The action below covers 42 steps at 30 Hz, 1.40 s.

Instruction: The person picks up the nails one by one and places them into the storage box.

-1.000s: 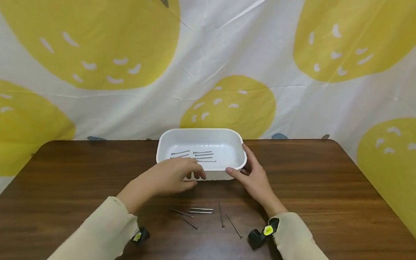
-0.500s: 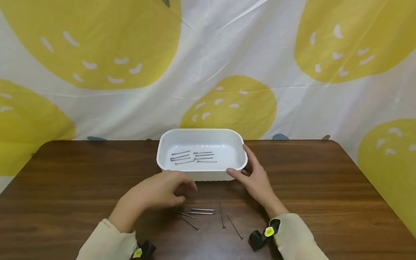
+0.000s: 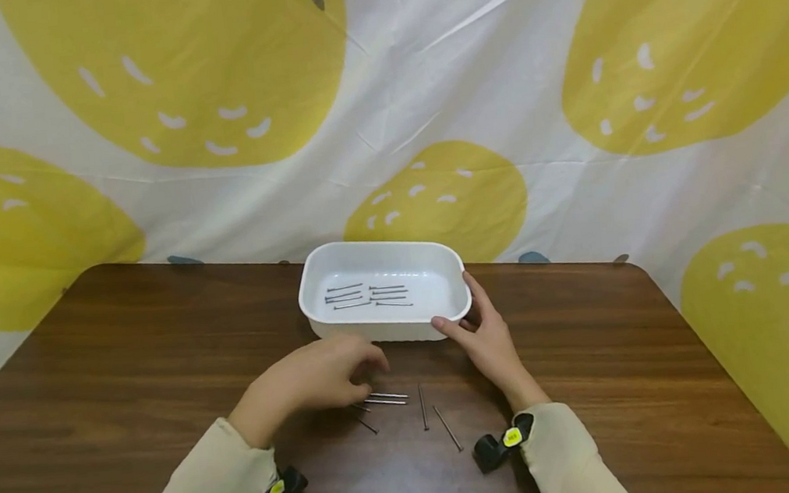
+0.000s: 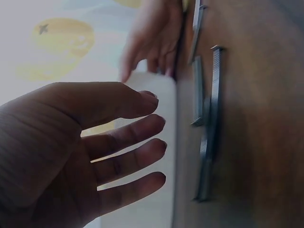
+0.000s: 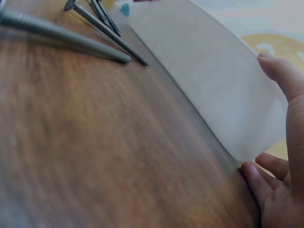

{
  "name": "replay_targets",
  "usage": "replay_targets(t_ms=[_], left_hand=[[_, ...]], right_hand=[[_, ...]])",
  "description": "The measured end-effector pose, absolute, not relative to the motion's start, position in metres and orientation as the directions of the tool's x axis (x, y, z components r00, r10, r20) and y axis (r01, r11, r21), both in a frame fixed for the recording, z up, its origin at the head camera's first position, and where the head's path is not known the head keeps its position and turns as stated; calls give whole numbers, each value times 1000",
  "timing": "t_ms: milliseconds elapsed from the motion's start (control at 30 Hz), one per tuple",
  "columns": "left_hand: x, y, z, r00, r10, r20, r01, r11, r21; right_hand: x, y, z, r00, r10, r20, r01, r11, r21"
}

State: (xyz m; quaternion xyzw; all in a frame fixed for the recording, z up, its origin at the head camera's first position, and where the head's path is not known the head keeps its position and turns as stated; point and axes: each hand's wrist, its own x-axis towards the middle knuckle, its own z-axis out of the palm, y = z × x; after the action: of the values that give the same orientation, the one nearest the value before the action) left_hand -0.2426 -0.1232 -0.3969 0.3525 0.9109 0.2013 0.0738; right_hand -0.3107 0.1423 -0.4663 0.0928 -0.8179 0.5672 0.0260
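Note:
A white rectangular tub (image 3: 374, 331) stands on the table with several steel nails (image 3: 390, 292) lying in two groups on its floor. My right hand (image 3: 489, 345) holds the tub's right end, thumb at the rim and fingers around the outer side. In front of the tub my left hand (image 3: 317, 374) hovers over loose nails (image 3: 389, 403), covering some of them. The left wrist view shows this hand's thumb and fingers (image 4: 137, 154) apart and slightly bent, with nothing between them.
Two more nails lie apart on the brown wooden table (image 3: 587, 355), one upright in the head view (image 3: 423, 408) and one slanted nail (image 3: 447, 428). A white cloth with yellow fruit shapes (image 3: 432, 196) hangs behind the table.
My left hand has moved from over the tub's front edge back toward me, down to the loose nails. My right hand has stayed at the tub's right end.

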Motion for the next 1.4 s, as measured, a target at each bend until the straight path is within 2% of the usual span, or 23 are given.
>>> replay_targets(t_ms=[333,533,700,1000,1400], left_hand=[[-247,-95,-409,-744,665,-67,587,698,410],[-247,-76,-399,-786,592,-177,501,778,379],[-245,-68,-394,-802,558,-215,474,812,340],[-245,-72,-399,-813,539,-219,454,823,340],[-248,-70,-401,-794,574,-200,491,799,347]], right_hand=[[-312,143,-467,-981,-128,148,-183,330,-926],[-310,144,-467,-981,-129,147,-183,332,-925],[-309,144,-466,-981,-128,146,-182,348,-920],[-311,143,-465,-980,-133,148,-186,350,-918],[-312,145,-468,-979,-133,151,-189,347,-919]])
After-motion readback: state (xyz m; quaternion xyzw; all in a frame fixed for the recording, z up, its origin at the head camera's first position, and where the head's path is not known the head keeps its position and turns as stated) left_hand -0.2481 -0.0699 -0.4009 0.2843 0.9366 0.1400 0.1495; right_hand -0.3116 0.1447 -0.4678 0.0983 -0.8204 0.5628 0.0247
